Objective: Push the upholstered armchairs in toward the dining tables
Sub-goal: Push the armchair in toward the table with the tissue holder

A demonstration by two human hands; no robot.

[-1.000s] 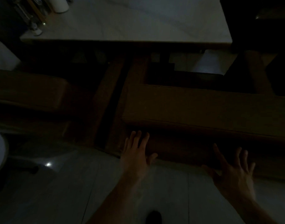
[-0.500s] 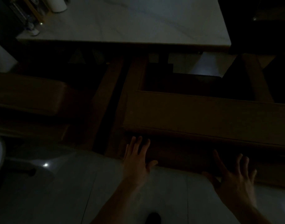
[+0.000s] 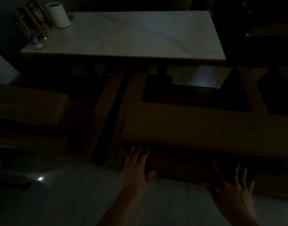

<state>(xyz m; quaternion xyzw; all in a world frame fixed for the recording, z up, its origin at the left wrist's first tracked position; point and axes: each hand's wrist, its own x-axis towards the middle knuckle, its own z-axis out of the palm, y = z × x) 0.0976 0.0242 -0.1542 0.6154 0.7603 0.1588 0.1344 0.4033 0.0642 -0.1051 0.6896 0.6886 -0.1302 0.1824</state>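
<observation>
Very dim, armchair [image 3: 205,126] back w/ edges fading into dark, left hand [image 3: 136,170] & right hand [image 3: 233,190] lying flat against it, fingers straight, dining table [image 3: 140,35] beyond, far-left stand's [image 3: 38,15] writing unreadable

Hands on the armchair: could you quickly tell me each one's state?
Left hand: open, fingers straight against the armchair back.
Right hand: open, fingers spread at it.

The dining table [image 3: 140,35] at the top of the frame has a pale white top with faint grey marble veining. The armchair [image 3: 205,128] across the middle is brown, the floor [image 3: 58,201] at the bottom pale grey, and a white cylinder [image 3: 59,14] stands upper left.
</observation>
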